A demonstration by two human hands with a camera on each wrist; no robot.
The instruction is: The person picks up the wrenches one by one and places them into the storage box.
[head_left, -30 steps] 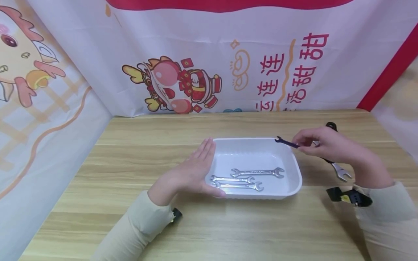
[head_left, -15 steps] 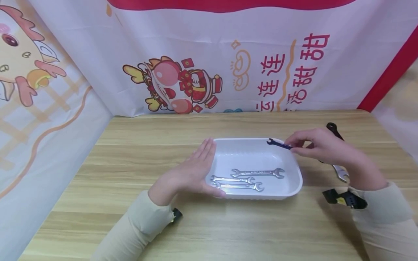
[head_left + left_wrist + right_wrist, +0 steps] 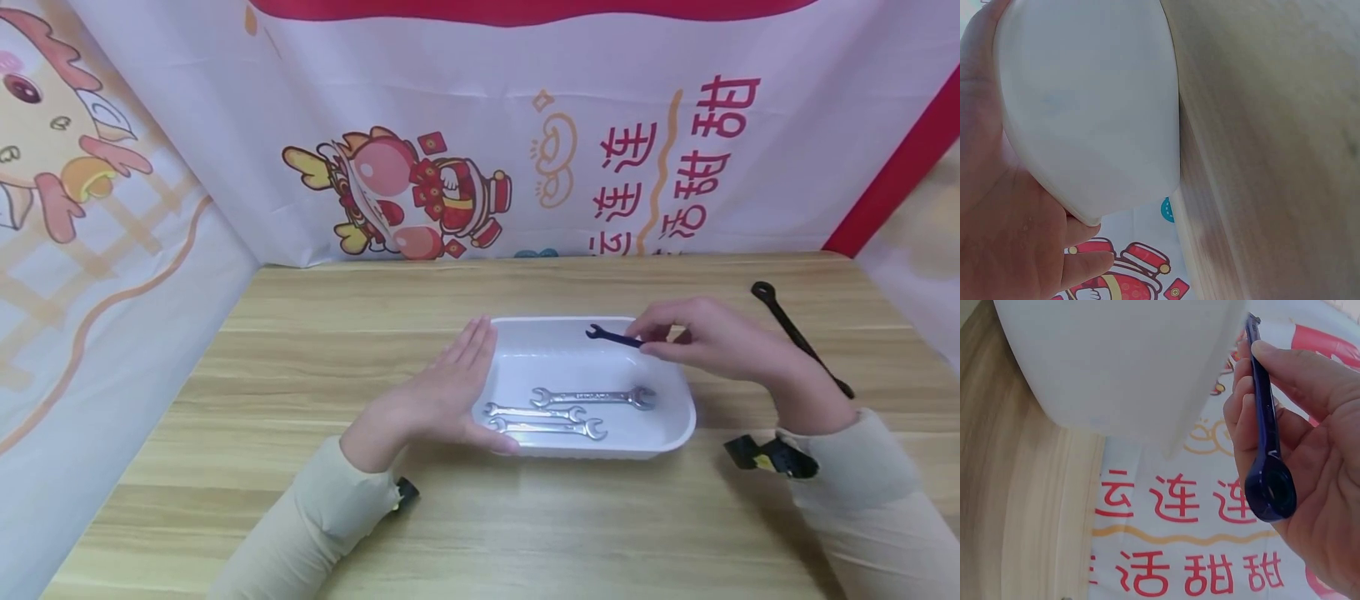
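Observation:
My left hand [image 3: 446, 396] rests along the left end of a white plastic tray [image 3: 678, 417], fingers straight at the back corner and thumb at the front rim. In the left wrist view its palm lies against the tray wall [image 3: 1091, 112]. My right hand [image 3: 697, 337] pinches a small dark blue combination wrench [image 3: 613, 337] over the tray's back right corner, open end pointing left. The wrench's ring end [image 3: 1270, 490] shows below the fingers in the right wrist view. Inside the tray lie three silver open-end wrenches, the upper one [image 3: 592, 398] apart from the lower two [image 3: 547, 427].
A long black wrench [image 3: 795, 333] lies on the wooden table [image 3: 337, 333] to the right, beyond my right forearm. A printed cloth [image 3: 465, 83] hangs along the table's back edge, and another covers the left side.
My right hand has carried the blue wrench leftward, from the tray's right rim to over its inside. A silver wrench on the table is now hidden by that arm. My left hand stays put.

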